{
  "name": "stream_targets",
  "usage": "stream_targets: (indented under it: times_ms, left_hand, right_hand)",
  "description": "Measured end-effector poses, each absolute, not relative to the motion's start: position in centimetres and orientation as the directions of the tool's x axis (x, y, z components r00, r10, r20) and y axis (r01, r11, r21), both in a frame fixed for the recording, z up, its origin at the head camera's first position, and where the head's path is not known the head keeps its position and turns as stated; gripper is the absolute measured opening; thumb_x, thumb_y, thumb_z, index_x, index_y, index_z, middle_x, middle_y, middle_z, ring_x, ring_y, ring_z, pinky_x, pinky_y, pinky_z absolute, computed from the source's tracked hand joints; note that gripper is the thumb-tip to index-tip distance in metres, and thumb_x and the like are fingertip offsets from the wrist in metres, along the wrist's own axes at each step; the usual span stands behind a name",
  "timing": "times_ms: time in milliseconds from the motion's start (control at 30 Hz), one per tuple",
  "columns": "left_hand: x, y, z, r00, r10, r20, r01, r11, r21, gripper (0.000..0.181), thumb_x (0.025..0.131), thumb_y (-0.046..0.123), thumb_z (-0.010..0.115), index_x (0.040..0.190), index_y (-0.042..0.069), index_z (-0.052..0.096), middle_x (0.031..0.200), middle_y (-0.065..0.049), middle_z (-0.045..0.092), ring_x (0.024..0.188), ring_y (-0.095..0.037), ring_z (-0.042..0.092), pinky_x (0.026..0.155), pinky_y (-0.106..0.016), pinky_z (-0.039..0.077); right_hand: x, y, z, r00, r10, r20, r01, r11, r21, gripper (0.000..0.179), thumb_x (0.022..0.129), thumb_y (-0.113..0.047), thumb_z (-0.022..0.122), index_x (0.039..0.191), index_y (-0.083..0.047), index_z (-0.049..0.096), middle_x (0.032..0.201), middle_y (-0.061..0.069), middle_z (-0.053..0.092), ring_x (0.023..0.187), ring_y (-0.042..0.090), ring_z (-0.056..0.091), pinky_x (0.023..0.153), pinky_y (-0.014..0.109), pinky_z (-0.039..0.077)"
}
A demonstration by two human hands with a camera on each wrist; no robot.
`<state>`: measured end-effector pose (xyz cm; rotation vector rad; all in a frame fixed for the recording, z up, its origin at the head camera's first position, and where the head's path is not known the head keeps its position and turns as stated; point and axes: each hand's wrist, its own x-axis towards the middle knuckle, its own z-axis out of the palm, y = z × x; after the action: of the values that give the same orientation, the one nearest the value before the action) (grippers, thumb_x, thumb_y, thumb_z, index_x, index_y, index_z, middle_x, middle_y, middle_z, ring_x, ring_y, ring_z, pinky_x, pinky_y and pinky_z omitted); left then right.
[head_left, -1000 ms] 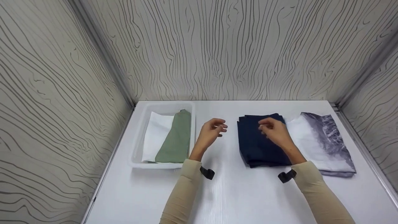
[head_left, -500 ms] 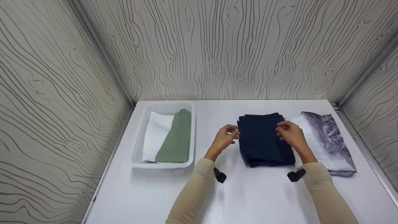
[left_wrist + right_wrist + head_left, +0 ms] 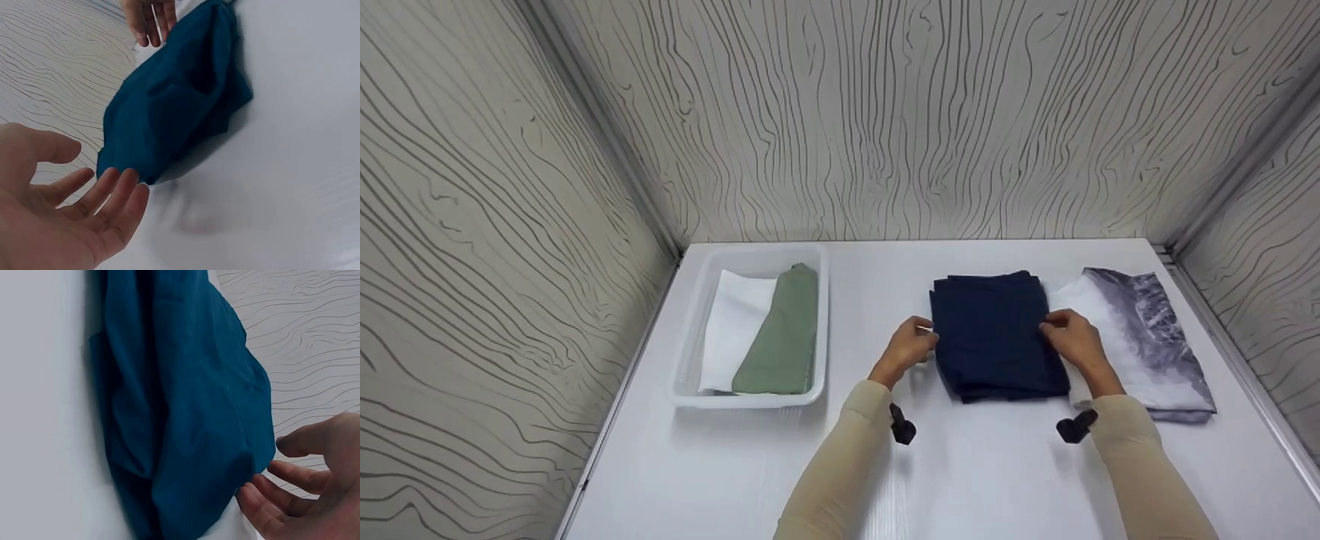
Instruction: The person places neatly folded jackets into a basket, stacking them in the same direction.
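A folded navy cloth (image 3: 994, 334) of several layers lies right of the table's middle; it looks teal in both wrist views. At its left edge is my left hand (image 3: 910, 346), thumb and fingers parted and loosely bent. In the left wrist view that hand (image 3: 67, 219) faces the near corner of the cloth (image 3: 163, 107), palm showing. My right hand (image 3: 1076, 343) meets the opposite edge with its fingertips. The right wrist view has its fingers (image 3: 261, 495) right at the cloth's border, the thumb apart from them.
Left on the white table (image 3: 720, 472) stands a white plastic basket (image 3: 682, 394) with a folded white cloth (image 3: 735, 322) and a green one (image 3: 784, 341). A white and grey printed cloth (image 3: 1147, 337) lies at the right, beside the navy one. Patterned panels (image 3: 847, 127) enclose the table.
Both hands have moved right and slightly nearer the body. The left has come from the gap beside the basket to the navy cloth's left edge, the right from above the cloth to its right edge.
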<state>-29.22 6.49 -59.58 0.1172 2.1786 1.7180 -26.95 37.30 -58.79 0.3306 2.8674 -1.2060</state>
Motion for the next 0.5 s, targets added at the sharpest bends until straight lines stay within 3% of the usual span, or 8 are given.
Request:
stream_targets:
  times_ms: [133,333,500]
  left_hand:
    - [-29.0,6.9,-59.9,-0.922,0.259,-0.286,-0.212,0.281,0.936,0.044,0.102,0.015,0.061,0.143,0.001,0.057,0.133,-0.015,0.066,0.110,-0.026,0.067,0.093,-0.049,0.061]
    - [-28.9,7.7,-60.0,-0.916,0.226,-0.331,-0.265,0.278,0.923,0.054,0.103,0.017,0.061,0.154,0.005,0.049,0.147,-0.022,0.057,0.123,-0.031,0.066,0.098,-0.052,0.060]
    - [-28.8,8.5,-60.1,-0.920,0.207,-0.332,-0.268,0.284,0.921,0.053,0.104,0.017,0.061,0.154,0.004,0.048,0.141,-0.019,0.063,0.120,-0.029,0.068,0.101,-0.048,0.058]
  right_hand:
    - [-27.0,37.3,-59.2,-0.974,0.172,-0.144,0.224,0.693,-0.685,0.055,0.108,-0.022,0.054,0.145,0.018,0.047,0.145,0.042,0.053,0.133,0.057,0.052,0.113,0.063,0.043]
    - [-27.3,36.8,-59.3,-0.969,0.134,-0.205,0.240,0.692,-0.681,0.063,0.109,-0.024,0.052,0.152,0.019,0.038,0.143,0.044,0.053,0.117,0.051,0.065,0.097,0.055,0.055]
    - [-27.3,36.3,-59.4,-0.968,0.117,-0.222,0.236,0.722,-0.650,0.060,0.108,-0.022,0.053,0.149,0.020,0.041,0.144,0.045,0.050,0.131,0.057,0.054,0.109,0.063,0.047]
